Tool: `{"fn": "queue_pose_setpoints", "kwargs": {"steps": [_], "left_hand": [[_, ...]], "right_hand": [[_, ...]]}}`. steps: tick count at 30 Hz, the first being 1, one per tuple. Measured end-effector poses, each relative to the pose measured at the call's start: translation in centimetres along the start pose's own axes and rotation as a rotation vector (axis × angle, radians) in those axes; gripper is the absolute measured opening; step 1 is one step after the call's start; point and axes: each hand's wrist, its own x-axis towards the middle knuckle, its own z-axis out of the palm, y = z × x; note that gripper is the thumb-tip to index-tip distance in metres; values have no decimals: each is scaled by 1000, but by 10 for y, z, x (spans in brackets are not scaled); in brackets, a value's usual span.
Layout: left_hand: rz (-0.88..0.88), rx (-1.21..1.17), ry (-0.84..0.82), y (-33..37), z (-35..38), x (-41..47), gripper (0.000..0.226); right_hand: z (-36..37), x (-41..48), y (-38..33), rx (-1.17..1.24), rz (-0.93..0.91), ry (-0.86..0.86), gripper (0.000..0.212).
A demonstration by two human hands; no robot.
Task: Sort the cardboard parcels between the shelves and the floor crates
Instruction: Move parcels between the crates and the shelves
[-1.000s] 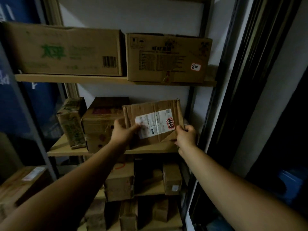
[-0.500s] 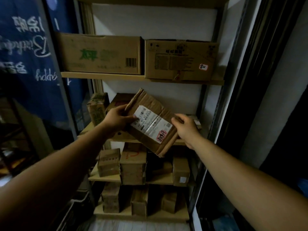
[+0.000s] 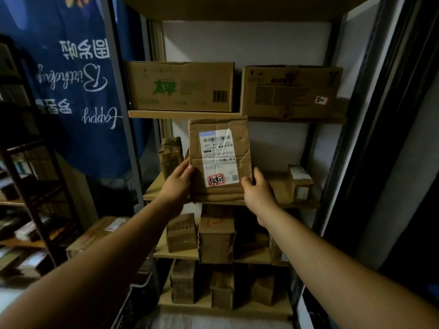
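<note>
Head view: the labelled parcel (image 3: 219,160) was held upright before the middle shelf (image 3: 152,194); contact with it could not be told. The left hand (image 3: 177,184) and right hand (image 3: 257,193) each had their grip pinching a lower side edge. Other boxes (image 3: 216,236) sat shelved. The floor crate (image 3: 140,298) was too dark to judge. Sorting appeared unfinished.

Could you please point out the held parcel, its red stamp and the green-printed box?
Held parcel (image 3: 219,160), head view, on its white label, mid-face.
Red stamp (image 3: 216,180), head view, the stamp's middle.
Green-printed box (image 3: 180,86), head view, middle of its front face.
</note>
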Motion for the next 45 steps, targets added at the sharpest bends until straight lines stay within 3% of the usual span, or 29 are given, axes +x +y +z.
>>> {"fn": "queue_pose_setpoints", "kwargs": {"steps": [9,16,25,30,36,45], "left_hand": [[117,-1,15,12,-41,-18,38],[98,44,148,2,-79,-37,34],[-29,125,424,-41,-213,-76,24],[-90,138,431,-55,-312,-80,21],[-227,184,360,-65,-409,-69,37],[-382,144,258,-118,-489,13,41]], "right_hand": [[18,-42,-18,-36,-244,-71,45],[52,-40,-9,-42,-229,-233,41],[190,-70,26,-61,-97,-518,48],[291,-90,24,-57,-29,-557,50],[391,-96,39,-49,94,-548,53],[491,-40,91,-95,178,-522,38]]}}
